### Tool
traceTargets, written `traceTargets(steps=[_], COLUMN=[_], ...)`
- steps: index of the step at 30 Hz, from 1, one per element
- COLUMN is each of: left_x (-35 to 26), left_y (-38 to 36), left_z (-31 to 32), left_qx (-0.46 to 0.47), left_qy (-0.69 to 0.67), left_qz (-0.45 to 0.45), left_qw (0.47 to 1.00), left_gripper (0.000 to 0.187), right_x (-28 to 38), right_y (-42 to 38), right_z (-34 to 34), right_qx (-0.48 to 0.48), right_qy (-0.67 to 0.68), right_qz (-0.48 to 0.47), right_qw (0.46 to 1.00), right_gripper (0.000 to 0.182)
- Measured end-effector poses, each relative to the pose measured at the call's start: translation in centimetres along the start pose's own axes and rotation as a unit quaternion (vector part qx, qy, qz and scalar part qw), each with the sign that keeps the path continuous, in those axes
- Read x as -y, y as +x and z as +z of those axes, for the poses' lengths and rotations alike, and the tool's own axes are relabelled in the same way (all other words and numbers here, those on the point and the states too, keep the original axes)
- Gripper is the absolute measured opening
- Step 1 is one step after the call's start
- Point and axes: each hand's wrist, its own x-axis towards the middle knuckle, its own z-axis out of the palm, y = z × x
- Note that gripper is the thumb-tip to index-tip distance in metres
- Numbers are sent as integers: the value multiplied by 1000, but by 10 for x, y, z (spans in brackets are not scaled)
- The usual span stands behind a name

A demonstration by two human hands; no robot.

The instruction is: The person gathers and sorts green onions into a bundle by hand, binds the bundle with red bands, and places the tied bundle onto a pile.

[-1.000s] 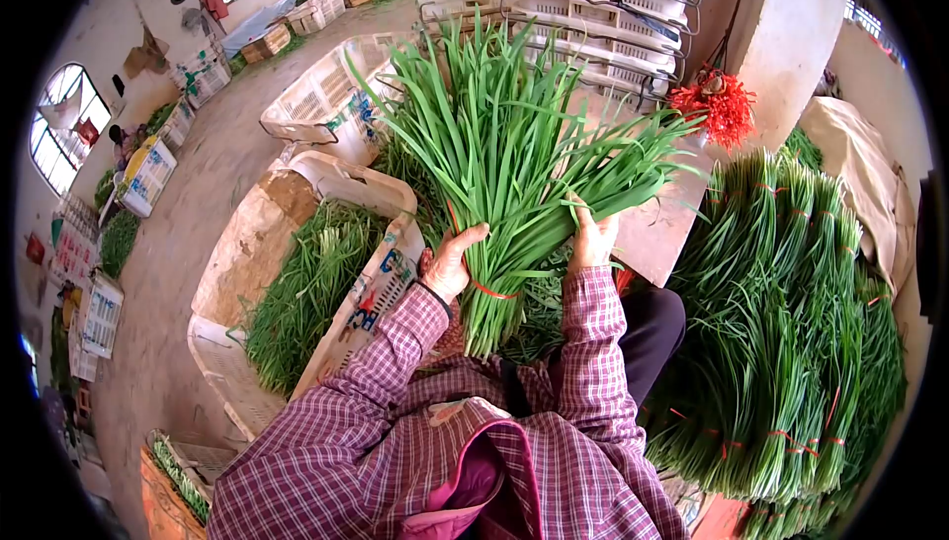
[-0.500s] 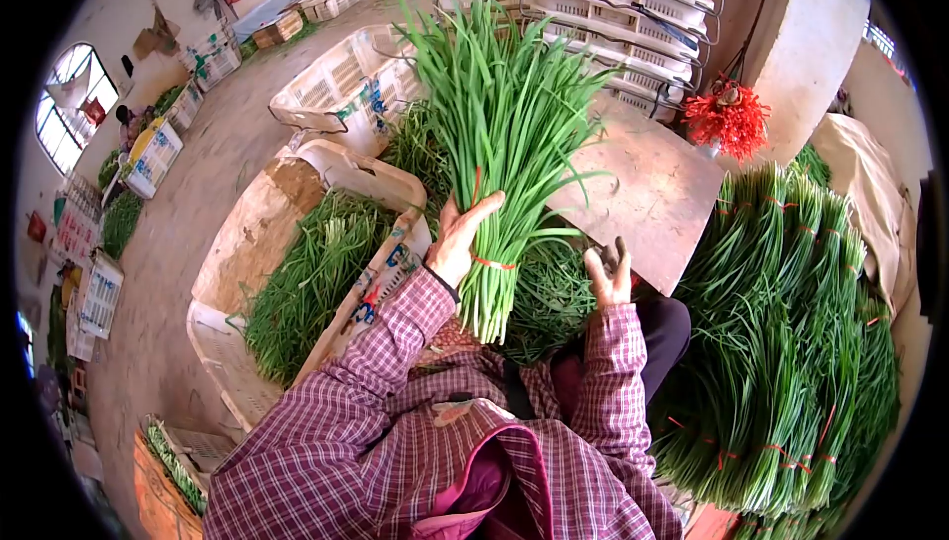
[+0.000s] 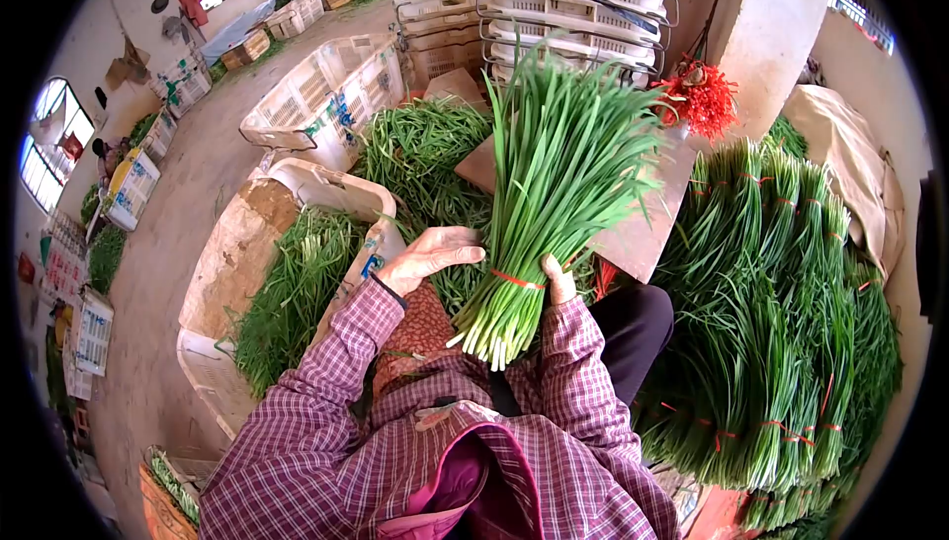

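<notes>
A bunch of garlic chives [image 3: 563, 169] stands tilted in front of me, its pale cut ends toward my lap and its leaves pointing away. Around its lower stems runs a red band [image 3: 517, 280]. My right hand [image 3: 560, 281] grips the bunch on its right side near the band; most of its fingers are hidden behind the stems. On the other side, my left hand [image 3: 435, 255] is open, fingers stretched toward the bunch with a small gap. Loose chives [image 3: 425, 160] lie beyond my left hand.
A board [image 3: 647, 229] lies behind the bunch. Banded chives [image 3: 761, 323] are piled at my right. At my left stands a crate [image 3: 222, 367] with loose greens, and another white crate [image 3: 287, 110] beyond. Stacked crates [image 3: 583, 1] and hanging red bands [image 3: 700, 100] are ahead.
The bunch has moved right, from my left hand into my right. My left hand has let go and opened. My right hand, empty before, now grips the stems.
</notes>
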Motion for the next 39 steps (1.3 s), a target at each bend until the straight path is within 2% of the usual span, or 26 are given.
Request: traceTargets(steps=[1,3,4,5,6,9,10,11,14,15,18,21,22,23,25,26,27,29,30,31,32,33,34,35,36,39], left_x=[0,12,5,3,3,1,-1,-2,-8,3,25,28,36,40,41,55,33,24,25,25,25,25,15,21,13,-14], left_y=[5,17,18,26,28,24,22,20,17,21,26,23,27,27,28,32,24,24,25,25,22,29,27,34,35,36], left_z=[7,16,20,28,31,41,43,45,52,49,37,36,34,32,28,23,31,32,30,29,34,23,35,26,30,57], left_qx=[29,-17,-39,-79,-92,-131,-137,-143,-190,-216,-153,-152,-202,-203,-195,-248,-251,-231,-225,-219,-243,-251,-235,-254,-224,-235], left_qy=[-30,-66,-94,-190,-199,-193,-193,-193,-215,-229,-251,-277,-273,-274,-248,-104,-210,-198,-205,-212,-133,-235,-298,-325,-335,-299], left_qz=[25,60,30,37,49,85,72,58,48,42,87,73,45,42,70,147,96,138,148,157,221,154,145,130,134,195], left_qw=[999,996,994,978,974,969,969,969,957,948,952,946,939,939,946,952,940,943,941,939,935,926,914,902,905,904], left_gripper=[67,71,70,63,61,58,59,61,64,55,37,38,38,38,35,30,37,34,33,31,37,38,42,45,49,54], right_x=[-5,-13,-13,-10,-7,18,27,26,30,24,29,22,26,21,20,18,7,-14,-1,11,10,12,35,54,65,92], right_y=[3,2,0,-2,-1,0,-2,0,2,4,5,6,4,2,1,-3,-2,1,-7,-17,-17,-19,-29,-34,-36,-35], right_z=[2,6,16,24,27,52,62,61,65,56,57,46,49,45,43,44,36,20,38,57,60,64,81,97,104,119], right_qx=[22,44,9,-27,-30,-56,-60,-62,-180,-182,-232,-187,-191,-193,-147,-138,-119,-88,-27,-29,-34,-62,-85,-104,-116,-148], right_qy=[21,7,-23,-53,-54,-130,-132,-133,-25,4,46,65,37,37,26,-25,-92,-224,-208,-276,-384,-511,-586,-617,-642,-694], right_qz=[21,24,29,33,23,-113,-166,-165,-81,-85,-59,-30,-9,-7,-10,-8,-18,-44,-41,-73,-143,-126,-69,-72,-89,-130], right_qw=[999,999,999,998,998,983,975,975,980,980,970,980,981,980,989,990,988,970,977,958,912,848,803,777,753,692], right_gripper=[74,64,60,57,59,68,61,61,44,44,44,47,47,47,52,62,73,97,115,117,122,127,128,132,130,127])
